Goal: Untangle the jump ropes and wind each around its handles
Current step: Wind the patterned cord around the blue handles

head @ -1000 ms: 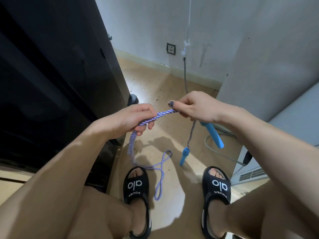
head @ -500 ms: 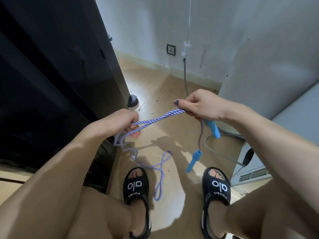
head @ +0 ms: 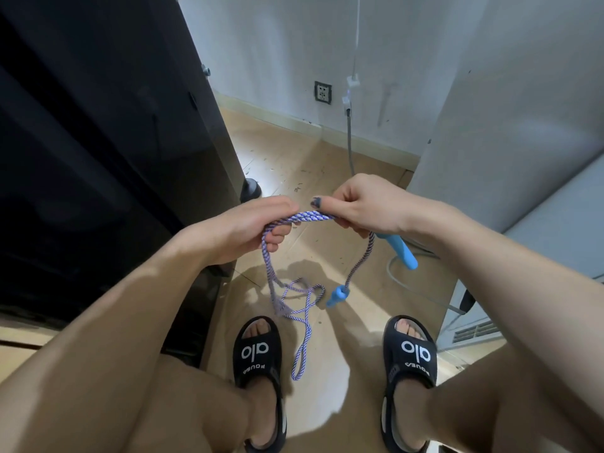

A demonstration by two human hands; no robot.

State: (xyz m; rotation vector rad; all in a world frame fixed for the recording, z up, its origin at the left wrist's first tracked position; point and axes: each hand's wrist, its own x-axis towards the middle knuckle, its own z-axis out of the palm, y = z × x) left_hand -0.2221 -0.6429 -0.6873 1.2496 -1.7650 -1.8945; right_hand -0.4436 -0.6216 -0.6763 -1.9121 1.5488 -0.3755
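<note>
A purple-and-white braided jump rope (head: pixel 302 218) runs between both hands in front of me. My left hand (head: pixel 248 228) grips several strands, and a loop hangs from it toward the floor. My right hand (head: pixel 362 207) pinches the rope under the thumb and holds one blue handle (head: pixel 402 251), which sticks out below the fist. A single strand drops from that hand to the second blue handle (head: pixel 338 294), which dangles in the air. The loose rope tail (head: pixel 302 338) trails down between my feet.
A tall black cabinet (head: pixel 114 142) stands close on the left. A grey wall (head: pixel 523 109) and a white appliance with a vent (head: pixel 474 331) close in on the right. A grey cable (head: pixel 350 142) hangs from the far wall near a socket (head: pixel 323 92). My feet wear black sandals (head: pixel 258 351).
My left hand has come up and back toward the right hand, shortening the rope span between them. The dangling handle has swung left and the hanging loops have shifted.
</note>
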